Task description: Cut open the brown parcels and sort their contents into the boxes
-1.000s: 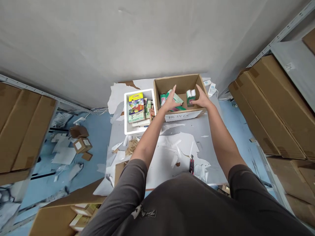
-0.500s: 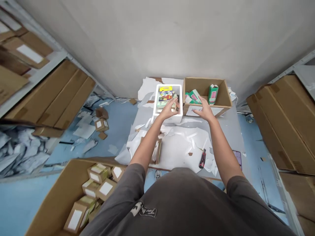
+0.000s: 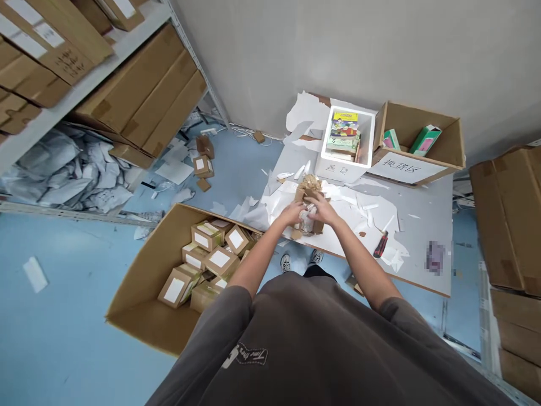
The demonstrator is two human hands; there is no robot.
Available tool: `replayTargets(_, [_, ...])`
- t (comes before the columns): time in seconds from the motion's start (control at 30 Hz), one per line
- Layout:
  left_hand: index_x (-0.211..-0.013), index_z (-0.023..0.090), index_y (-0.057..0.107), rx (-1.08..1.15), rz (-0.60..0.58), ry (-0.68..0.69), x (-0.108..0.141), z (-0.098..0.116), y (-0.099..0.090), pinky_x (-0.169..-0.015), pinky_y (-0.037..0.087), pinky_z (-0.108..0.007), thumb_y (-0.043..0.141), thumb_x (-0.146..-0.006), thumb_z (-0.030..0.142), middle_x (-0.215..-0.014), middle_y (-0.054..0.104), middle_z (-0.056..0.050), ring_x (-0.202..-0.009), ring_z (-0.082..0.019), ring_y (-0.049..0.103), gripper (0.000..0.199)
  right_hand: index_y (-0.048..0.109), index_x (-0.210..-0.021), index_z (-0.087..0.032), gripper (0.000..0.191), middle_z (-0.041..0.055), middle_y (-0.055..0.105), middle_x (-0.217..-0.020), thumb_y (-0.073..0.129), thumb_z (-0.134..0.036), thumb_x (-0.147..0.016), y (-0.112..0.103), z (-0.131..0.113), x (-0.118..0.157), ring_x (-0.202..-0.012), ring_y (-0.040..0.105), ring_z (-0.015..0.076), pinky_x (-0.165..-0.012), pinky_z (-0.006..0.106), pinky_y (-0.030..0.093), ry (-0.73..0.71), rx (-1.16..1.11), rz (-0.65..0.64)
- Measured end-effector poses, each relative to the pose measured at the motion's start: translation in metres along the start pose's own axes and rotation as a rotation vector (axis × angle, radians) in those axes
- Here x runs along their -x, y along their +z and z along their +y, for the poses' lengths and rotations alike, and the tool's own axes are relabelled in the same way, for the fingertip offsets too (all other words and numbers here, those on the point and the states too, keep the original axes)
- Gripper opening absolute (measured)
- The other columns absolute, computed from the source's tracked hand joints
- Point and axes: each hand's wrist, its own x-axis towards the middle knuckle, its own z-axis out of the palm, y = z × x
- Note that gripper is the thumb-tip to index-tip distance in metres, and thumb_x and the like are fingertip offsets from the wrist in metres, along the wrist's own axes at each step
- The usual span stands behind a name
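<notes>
An opened small cardboard box (image 3: 318, 226) lies at the table's near edge, with whitish, clear-looking wrap (image 3: 306, 223) showing inside. My left hand (image 3: 292, 214) is closed at its left side. From the right, my right hand (image 3: 322, 209) curls its fingers over the box's opening; the fingertips partly hide the contents. Crumpled brown paper (image 3: 310, 182) sits just beyond both hands. Farther back stand a white foam box (image 3: 343, 173) of colourful small packets and a cardboard carton (image 3: 454, 141) with green-and-pink boxes.
A red-and-black utility knife (image 3: 381, 245) and torn white paper lie on the table (image 3: 422, 225). To my left, a large open carton (image 3: 139, 293) holds several labelled small boxes. Shelves (image 3: 139, 39) with cartons stand at left; more cartons (image 3: 507, 220) are stacked at right.
Both hands have come back from beside the foam box and carton to the small cardboard box at the near edge. Crumpled brown paper now shows there. My view has turned left.
</notes>
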Motion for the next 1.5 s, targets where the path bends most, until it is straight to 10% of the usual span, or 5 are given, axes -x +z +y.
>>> replayTargets(0.33, [-0.109,0.02,0.084,-0.103,-0.058,-0.011,0.051,-0.01,0.088,-0.128,0.044,-0.058,0.075,-0.085,0.011,-0.162,0.058,-0.011,-0.17,-0.042,0.017,0.028,0.074,-0.13,-0.018,0.058,0.0197,0.017,-0.184,0.092,-0.021,-0.075,0.119,0.007,0.103,-0.168,0.017,0.05,-0.129,0.066,0.034,0.47,0.168,-0.002])
replayTargets(0.67, [-0.104,0.023,0.085,-0.048,0.124,0.119,0.053,0.058,0.051,-0.127,0.05,-0.05,0.071,-0.089,0.011,-0.163,0.06,-0.006,-0.166,-0.034,0.035,0.024,0.074,-0.083,-0.021,0.006,0.0154,0.051,-0.166,0.077,-0.026,-0.083,0.076,0.017,0.145,-0.145,0.056,0.0387,-0.115,0.055,0.055,0.348,0.057,0.415])
replayTargets(1.07, [-0.102,0.022,0.085,-0.06,0.05,0.685,-0.019,0.359,0.189,-0.128,0.048,-0.056,0.076,-0.09,0.014,-0.166,0.055,-0.009,-0.164,-0.035,0.037,0.017,0.073,-0.087,-0.021,0.008,0.0161,0.048,-0.167,0.079,-0.027,-0.084,-0.024,0.071,0.487,-0.154,0.046,0.0396,-0.122,0.057,0.048,0.655,0.205,0.895])
replayTargets(1.3, [-0.103,0.024,0.086,0.014,-0.187,1.001,0.011,0.565,0.34,-0.128,0.049,-0.054,0.074,-0.091,0.015,-0.168,0.054,-0.005,-0.166,-0.034,0.034,0.02,0.073,-0.09,-0.021,0.011,0.017,0.044,-0.169,0.079,-0.028,-0.085,0.001,0.054,0.745,-0.156,0.043,0.0401,-0.127,0.061,0.042,0.992,0.308,1.132])
replayTargets(1.5, [-0.116,0.025,0.085,-0.046,-0.297,1.116,0.055,0.64,0.403,-0.132,0.04,-0.06,0.077,-0.088,0.015,-0.174,0.047,-0.007,-0.169,-0.038,0.026,0.03,0.074,-0.104,-0.02,0.031,0.0207,0.048,-0.162,0.085,-0.039,-0.083,0.035,0.037,0.841,-0.157,0.042,0.042,-0.129,0.061,0.038,1.143,0.245,1.217])
